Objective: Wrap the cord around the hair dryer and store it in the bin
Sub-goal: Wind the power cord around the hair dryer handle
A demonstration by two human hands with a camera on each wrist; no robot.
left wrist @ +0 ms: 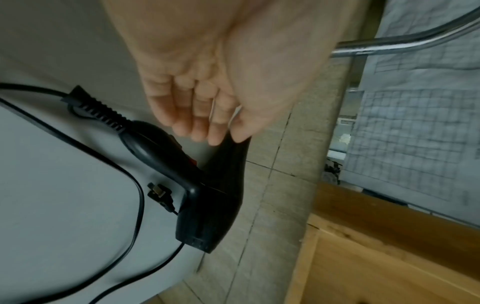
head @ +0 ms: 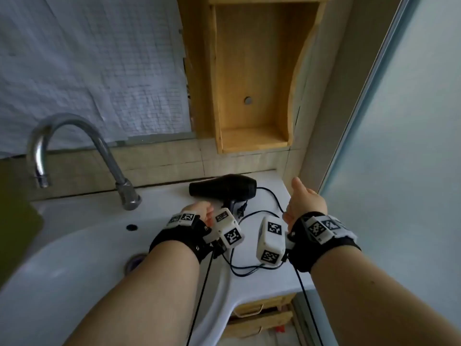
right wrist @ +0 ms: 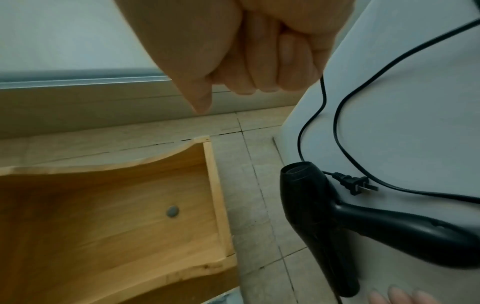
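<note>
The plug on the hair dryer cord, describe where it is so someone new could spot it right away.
Start at the white sink counter, right of the steel faucet. The black hair dryer lies at its back edge. The plug lies loose on the counter beside the dryer's handle: a small black block with flat metal prongs, unlike the thin looping cord.

**Where the cameras look**

The head camera looks down from above at the bench [head: 262,278]. Each wrist camera sits very close, looking along its hand. All three see the hair dryer [head: 224,188] and the wooden bin [head: 252,78].
</note>
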